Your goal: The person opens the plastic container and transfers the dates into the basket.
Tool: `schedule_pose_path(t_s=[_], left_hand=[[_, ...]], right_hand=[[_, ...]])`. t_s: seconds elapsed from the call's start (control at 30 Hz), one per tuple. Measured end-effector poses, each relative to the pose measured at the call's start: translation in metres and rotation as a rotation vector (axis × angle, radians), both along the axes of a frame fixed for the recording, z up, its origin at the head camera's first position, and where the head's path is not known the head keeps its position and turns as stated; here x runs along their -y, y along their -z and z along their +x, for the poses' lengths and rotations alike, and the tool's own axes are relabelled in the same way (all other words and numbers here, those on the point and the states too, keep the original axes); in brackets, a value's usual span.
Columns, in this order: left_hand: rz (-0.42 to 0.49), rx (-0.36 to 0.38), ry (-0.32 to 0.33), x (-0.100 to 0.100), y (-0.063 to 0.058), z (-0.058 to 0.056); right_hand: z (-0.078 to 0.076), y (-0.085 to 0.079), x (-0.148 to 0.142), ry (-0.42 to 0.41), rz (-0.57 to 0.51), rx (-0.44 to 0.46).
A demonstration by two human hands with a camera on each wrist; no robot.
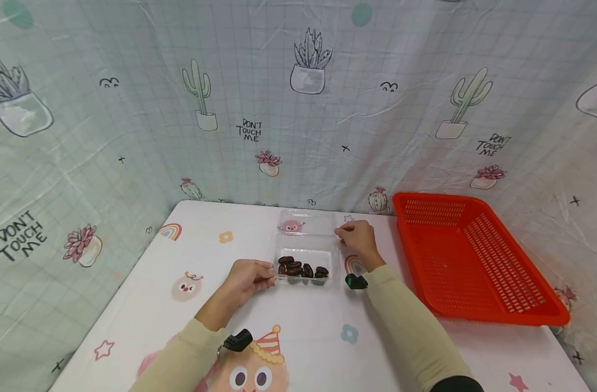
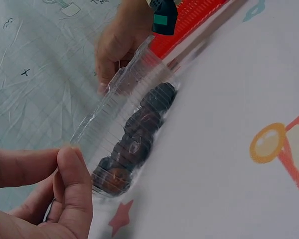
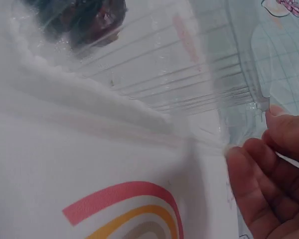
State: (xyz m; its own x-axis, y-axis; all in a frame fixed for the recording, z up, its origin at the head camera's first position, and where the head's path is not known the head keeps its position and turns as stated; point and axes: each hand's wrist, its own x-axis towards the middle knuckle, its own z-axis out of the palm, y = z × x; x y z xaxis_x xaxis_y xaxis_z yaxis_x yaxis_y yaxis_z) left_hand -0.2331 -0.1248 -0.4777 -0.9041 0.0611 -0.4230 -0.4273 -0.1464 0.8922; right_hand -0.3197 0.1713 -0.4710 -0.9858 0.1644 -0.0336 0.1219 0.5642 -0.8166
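A clear plastic clamshell box (image 1: 320,256) lies open on the table, its transparent lid (image 1: 310,223) folded back towards the wall. Several dark brown dates (image 1: 293,268) sit along the near side of its base, and their wrinkled skins show through the ribbed wall in the left wrist view. My left hand (image 1: 247,279) pinches the box's near left corner between thumb and fingers. On the other side, my right hand (image 1: 361,239) has thumb and forefinger at the lid's right edge; the right wrist view shows the thumb (image 3: 284,127) on a corner of the plastic.
A red plastic basket (image 1: 467,256) with slotted walls stands at the right of the table. Behind the table hangs a cactus-print sheet (image 1: 298,136). The white tabletop (image 1: 313,326) carries printed cartoon figures, and a black wrist device (image 1: 238,341) sits by the left sleeve.
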Motion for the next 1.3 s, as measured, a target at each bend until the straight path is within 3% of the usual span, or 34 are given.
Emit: schedule_pose_path(t_s=[0.17, 0.43, 0.9, 1.3], left_hand=[[0.005, 0.011, 0.004, 0.001, 0.0, 0.001], [0.015, 0.006, 0.016, 0.002, -0.001, -0.003], [0.032, 0.025, 0.006, 0.001, -0.001, -0.002], [0.032, 0.034, 0.003, 0.002, -0.002, -0.002]], right_hand=[[0.004, -0.003, 0.001, -0.034, 0.049, -0.075], [0.013, -0.017, 0.005, -0.117, 0.037, -0.158], [0.024, -0.03, 0.031, -0.329, 0.057, -0.137], [0.029, -0.025, 0.062, -0.467, 0.025, -0.109]])
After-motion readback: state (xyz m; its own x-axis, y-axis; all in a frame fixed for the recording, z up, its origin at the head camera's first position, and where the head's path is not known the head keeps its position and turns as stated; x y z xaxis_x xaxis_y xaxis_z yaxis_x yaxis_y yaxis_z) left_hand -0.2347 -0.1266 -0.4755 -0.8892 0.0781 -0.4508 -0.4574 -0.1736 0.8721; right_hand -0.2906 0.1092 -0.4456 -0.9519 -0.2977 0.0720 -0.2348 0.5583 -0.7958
